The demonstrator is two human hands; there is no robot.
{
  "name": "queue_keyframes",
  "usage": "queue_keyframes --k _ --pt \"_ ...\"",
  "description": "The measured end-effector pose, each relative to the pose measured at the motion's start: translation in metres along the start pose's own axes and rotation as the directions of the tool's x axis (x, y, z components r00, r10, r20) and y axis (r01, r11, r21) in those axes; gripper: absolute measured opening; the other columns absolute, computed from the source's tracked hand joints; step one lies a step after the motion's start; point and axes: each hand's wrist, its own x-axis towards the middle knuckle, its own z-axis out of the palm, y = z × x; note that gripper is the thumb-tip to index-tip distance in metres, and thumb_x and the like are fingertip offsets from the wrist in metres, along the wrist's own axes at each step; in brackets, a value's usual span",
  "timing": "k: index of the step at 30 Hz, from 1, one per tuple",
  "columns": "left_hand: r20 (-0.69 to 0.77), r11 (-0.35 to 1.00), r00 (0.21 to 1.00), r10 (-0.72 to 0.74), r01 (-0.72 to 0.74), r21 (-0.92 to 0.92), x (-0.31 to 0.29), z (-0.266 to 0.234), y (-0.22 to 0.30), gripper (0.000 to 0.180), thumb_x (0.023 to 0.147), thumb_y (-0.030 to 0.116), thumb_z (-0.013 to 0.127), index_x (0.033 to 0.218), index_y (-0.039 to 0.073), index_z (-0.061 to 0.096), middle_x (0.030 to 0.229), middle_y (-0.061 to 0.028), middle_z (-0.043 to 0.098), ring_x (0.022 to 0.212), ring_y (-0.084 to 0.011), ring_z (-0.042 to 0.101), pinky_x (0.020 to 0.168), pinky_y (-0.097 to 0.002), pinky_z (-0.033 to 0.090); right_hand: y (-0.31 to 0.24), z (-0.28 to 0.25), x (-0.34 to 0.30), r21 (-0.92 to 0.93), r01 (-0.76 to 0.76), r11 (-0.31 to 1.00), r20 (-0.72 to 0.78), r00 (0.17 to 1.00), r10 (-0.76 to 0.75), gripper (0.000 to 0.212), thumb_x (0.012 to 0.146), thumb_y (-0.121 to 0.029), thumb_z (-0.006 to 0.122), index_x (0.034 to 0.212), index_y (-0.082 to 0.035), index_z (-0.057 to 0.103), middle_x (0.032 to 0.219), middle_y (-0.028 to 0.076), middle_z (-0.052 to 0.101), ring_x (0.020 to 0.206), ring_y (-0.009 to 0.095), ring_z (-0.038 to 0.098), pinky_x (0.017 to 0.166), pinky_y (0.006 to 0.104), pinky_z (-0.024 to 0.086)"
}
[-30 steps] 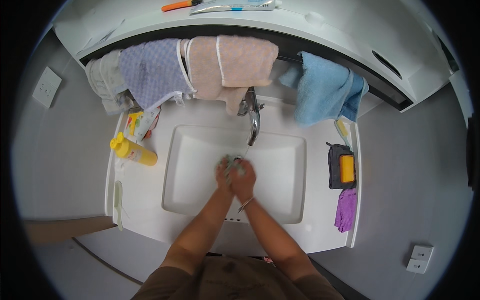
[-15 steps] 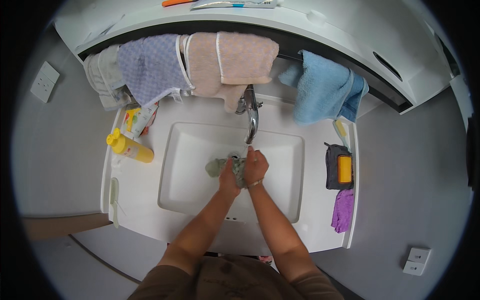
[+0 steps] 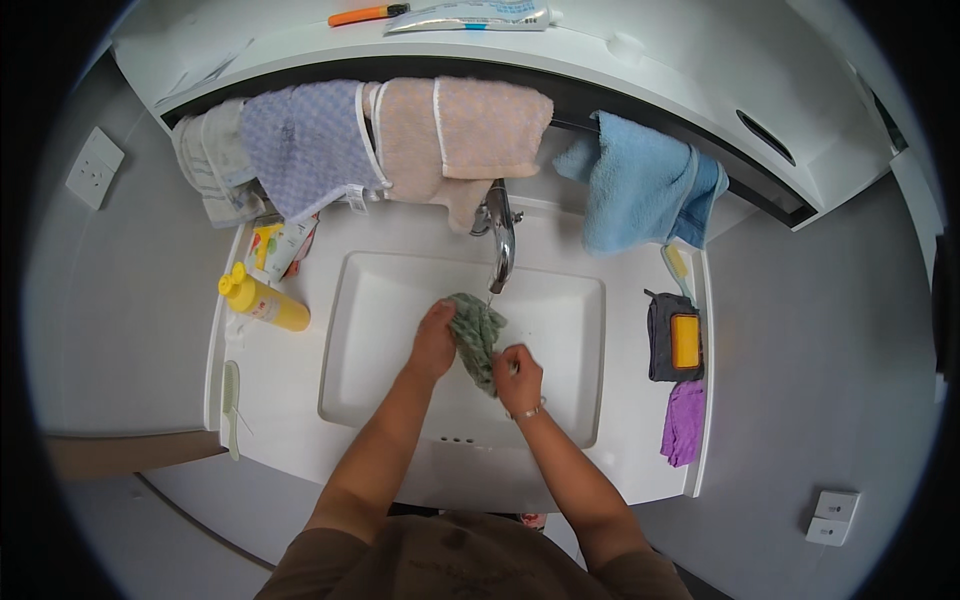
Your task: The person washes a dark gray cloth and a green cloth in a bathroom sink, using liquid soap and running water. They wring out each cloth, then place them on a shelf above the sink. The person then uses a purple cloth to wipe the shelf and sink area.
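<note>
Shirt [image 3: 425, 560]: brown, at six o'clock, faint marking [image 3: 468, 566] on its front.
Sleeves [image 3: 322, 562]: short, brown, at seven and five o'clock.
Bracelet [image 3: 527, 412]: thin, pale, around right wrist [image 3: 521, 403], between five and six o'clock.

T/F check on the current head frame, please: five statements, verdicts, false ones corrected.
1. The left hand holds a green cloth. True.
2. The yellow bottle is right of the sink. False: it is left of it.
3. The purple cloth lies on the counter. True.
4. The blue towel hangs left of the faucet. False: it hangs to the right.
5. The green cloth is over the counter. False: it is over the sink.
</note>
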Motion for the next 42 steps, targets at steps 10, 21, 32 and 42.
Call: queue_keyframes --k 10,21,32,42 --pt "-0.136 0.898 0.990 -0.023 -0.039 -0.438 -0.005 -0.031 0.009 0.047 0.088 0.037 0.046 0.124 0.007 0.045 0.121 -0.0115 0.051 0.112 -0.0306 0.048 0.096 -0.0472 0.038 0.002 -0.049 -0.002 -0.173 -0.095 0.980 0.418 0.894 0.160 0.027 0.080 -0.013 0.065 0.104 -0.002 0.062 0.084 0.008 0.066 0.074 0.014 0.061 0.071 0.0259 0.048" --pt "0.334 0.658 0.892 -0.304 0.450 -0.603 0.014 -0.045 -0.107 0.044 0.093 0.041 0.041 0.095 0.002 0.060 0.090 -0.0135 0.064 0.082 -0.0284 0.062 0.077 -0.0425 0.051 0.009 0.007 -0.018 0.163 0.130 0.978 0.160 0.975 -0.156 0.014 0.079 -0.009 0.059 0.088 0.001 0.055 0.129 0.017 0.048 0.121 0.029 0.041 0.103 0.0415 0.030" --pt "-0.191 0.942 0.946 -0.260 0.206 -0.264 -0.004 -0.004 -0.043 0.028 0.096 0.027 0.040 0.110 0.006 0.052 0.106 -0.0078 0.059 0.099 -0.0268 0.056 0.090 -0.0430 0.045 -0.003 0.023 0.059 0.869 -0.345 0.354 0.109 0.833 0.543 0.018 0.087 -0.017 0.053 0.102 -0.009 0.056 0.091 0.008 0.060 0.084 0.021 0.060 0.071 0.0382 0.051" --pt "-0.148 0.913 0.927 -0.345 0.295 -0.280 -0.011 0.008 -0.027 0.035 0.091 0.039 0.049 0.101 0.006 0.056 0.093 -0.0078 0.060 0.086 -0.0223 0.059 0.079 -0.0370 0.049 -0.024 0.022 0.010 0.274 0.004 0.962 -0.093 0.995 0.022 0.026 0.087 -0.007 0.049 0.111 -0.009 0.059 0.120 0.010 0.054 0.104 0.027 0.052 0.091 0.0373 0.041"
